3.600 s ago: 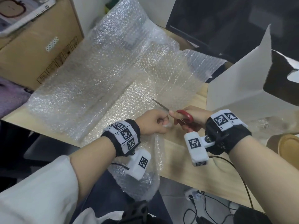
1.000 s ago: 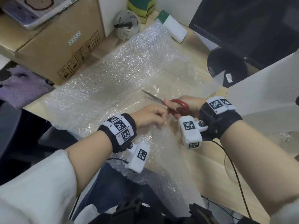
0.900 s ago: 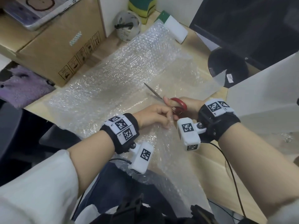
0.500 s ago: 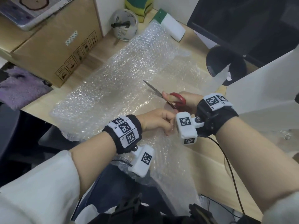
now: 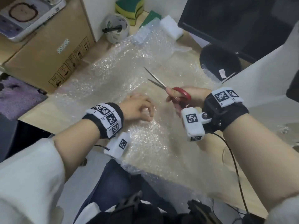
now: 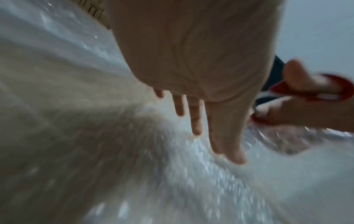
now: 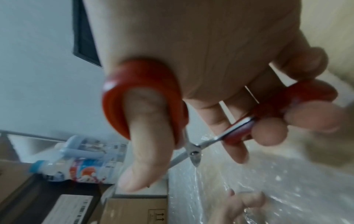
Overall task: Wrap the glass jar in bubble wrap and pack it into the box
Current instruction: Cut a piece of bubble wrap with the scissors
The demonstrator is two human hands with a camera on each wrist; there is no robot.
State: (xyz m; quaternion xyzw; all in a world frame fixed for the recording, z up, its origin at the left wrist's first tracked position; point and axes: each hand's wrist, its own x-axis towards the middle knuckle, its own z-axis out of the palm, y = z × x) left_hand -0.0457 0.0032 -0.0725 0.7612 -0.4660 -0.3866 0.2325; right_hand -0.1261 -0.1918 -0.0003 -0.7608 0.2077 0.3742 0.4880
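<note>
Wooden desk (image 5: 191, 172), cardboard box (image 5: 48, 50) behind. Bubble wrap (image 5: 113, 75) lay under your relaxed left hand (image 5: 137, 109); your right hand (image 5: 189, 97) gripped open red-handled scissors (image 5: 171, 90) above it.

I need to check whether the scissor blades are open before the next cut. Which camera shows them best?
The head view: the scissors show both blades spread apart above the bubble wrap, red handles in the right hand. The right wrist view shows mostly handles and the pivot, blurred. The left wrist view catches only the red handles at its edge.

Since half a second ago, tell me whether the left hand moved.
Yes: the left hand slid leftward, toward the cardboard box, away from the scissors.
</note>
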